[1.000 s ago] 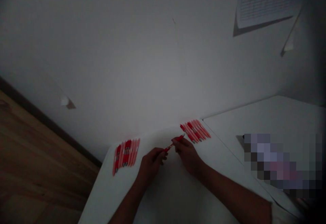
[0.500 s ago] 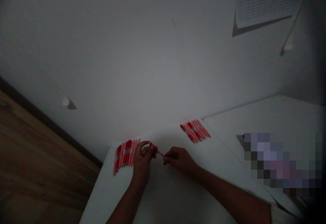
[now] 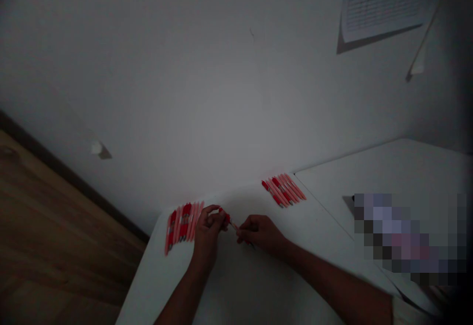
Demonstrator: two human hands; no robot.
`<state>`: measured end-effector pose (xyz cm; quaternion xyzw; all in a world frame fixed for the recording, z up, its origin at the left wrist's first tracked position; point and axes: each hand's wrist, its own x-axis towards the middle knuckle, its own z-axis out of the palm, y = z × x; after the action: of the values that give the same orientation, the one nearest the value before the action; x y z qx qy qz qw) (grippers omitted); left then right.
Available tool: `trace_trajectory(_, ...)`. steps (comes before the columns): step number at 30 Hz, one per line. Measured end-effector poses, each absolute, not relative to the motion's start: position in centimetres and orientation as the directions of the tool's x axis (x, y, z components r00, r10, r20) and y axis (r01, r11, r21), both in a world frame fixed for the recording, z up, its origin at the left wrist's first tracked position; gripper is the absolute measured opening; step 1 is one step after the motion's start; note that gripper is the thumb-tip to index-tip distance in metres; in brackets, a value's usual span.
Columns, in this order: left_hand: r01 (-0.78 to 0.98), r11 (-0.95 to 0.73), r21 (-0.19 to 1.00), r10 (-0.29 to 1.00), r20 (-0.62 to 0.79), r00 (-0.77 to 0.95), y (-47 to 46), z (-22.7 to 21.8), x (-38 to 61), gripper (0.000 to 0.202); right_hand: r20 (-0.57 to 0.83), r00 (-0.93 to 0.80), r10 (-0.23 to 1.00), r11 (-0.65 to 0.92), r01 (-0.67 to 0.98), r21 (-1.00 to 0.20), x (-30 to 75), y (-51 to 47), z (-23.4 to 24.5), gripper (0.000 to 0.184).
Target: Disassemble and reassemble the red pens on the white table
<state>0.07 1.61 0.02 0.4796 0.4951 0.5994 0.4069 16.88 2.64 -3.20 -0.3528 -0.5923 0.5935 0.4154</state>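
My left hand (image 3: 207,234) is closed with its fingertips on the red end of a pen (image 3: 233,225). My right hand (image 3: 264,232) pinches the same pen further down its length. Between the two hands a short thin stretch of it shows; the fingers hide most of the rest. A dark tip pokes out below my right fingers. Close to my left hand lies a row of red and pink pens (image 3: 180,226), partly covered by that hand. A second row of red and pink pens (image 3: 284,190) lies beyond my right hand.
The white table (image 3: 236,290) meets a pale wall (image 3: 221,93). A seam divides the table on the right, where a pixelated patch hides something. Wood-look flooring (image 3: 55,246) lies at left. A printed sheet (image 3: 382,7) hangs upper right.
A dark tip now shows below my right fingers, where none was visible before. The hands have hardly shifted, and both rows of pens lie as they were.
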Motion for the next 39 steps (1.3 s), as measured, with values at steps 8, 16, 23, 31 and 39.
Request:
trace_trajectory(8, -0.013, -0.171, 0.985, 0.963, 0.164, -0.215, 1.8, -0.3, -0.2, 0.028, 0.071, -0.407, 0.911, 0.050, -0.061, -0.997, 16.9, 2.6, -3.2, 0.023)
trace_trajectory(16, -0.024, -0.170, 0.985, 0.959, 0.160, -0.235, 1.8, -0.2, 0.1, 0.037, 0.057, -0.404, 0.913, 0.027, -0.079, -0.996, 16.9, 2.4, -2.7, 0.022)
trace_trajectory(23, -0.003, -0.174, 0.985, 0.954, 0.168, -0.249, 1.9, -0.2, 0.1, 0.036, 0.180, -0.339, 0.923, 0.215, 0.067, -0.974, 17.0, 2.3, -2.6, 0.015)
trace_trajectory(31, 0.002, -0.169, 0.986, 0.928, 0.160, -0.338, 1.9, -0.1, 0.2, 0.039, 0.360, -0.336, 0.870, 0.457, 0.278, -0.845, 17.3, 2.0, -2.4, 0.024)
trace_trajectory(39, -0.004, -0.140, 0.990, 0.959, 0.134, -0.251, 1.8, -0.2, 0.4, 0.055, 0.474, -0.233, 0.849, 0.528, 0.386, -0.756, 17.6, 2.6, -3.0, 0.010)
